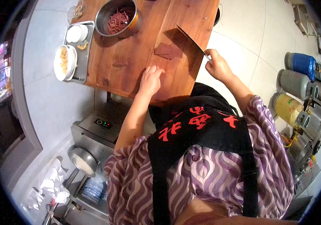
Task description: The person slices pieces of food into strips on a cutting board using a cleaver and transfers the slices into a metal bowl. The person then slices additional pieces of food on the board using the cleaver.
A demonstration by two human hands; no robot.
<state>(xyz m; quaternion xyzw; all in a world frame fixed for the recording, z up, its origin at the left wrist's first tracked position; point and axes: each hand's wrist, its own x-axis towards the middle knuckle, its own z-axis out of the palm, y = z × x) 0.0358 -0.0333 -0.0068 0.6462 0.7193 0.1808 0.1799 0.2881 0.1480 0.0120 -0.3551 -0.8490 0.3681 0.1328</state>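
My right hand [219, 66] is wrapped around the handle of a kitchen knife [191, 40]. Its blade, seen nearly edge-on, is raised over the right side of the wooden table [130, 56]. My left hand [152, 81] rests on the wood near the front edge, its fingers loosely bent and apart, with nothing visible in them. Just beyond it lies a flat, dark red slab [168, 51], possibly meat or blood curd. A small dark red scrap [120, 64] sits to its left. Farther back, a steel bowl [99, 22] holds dark red strips [118, 21].
At the table's left stands a metal tray [81, 75] with stacked white dishes [76, 33] and a white bowl [70, 63] of pale brown pieces. A steel basin [89, 163] is lower left. Gas cylinders [293, 83] line the floor at right.
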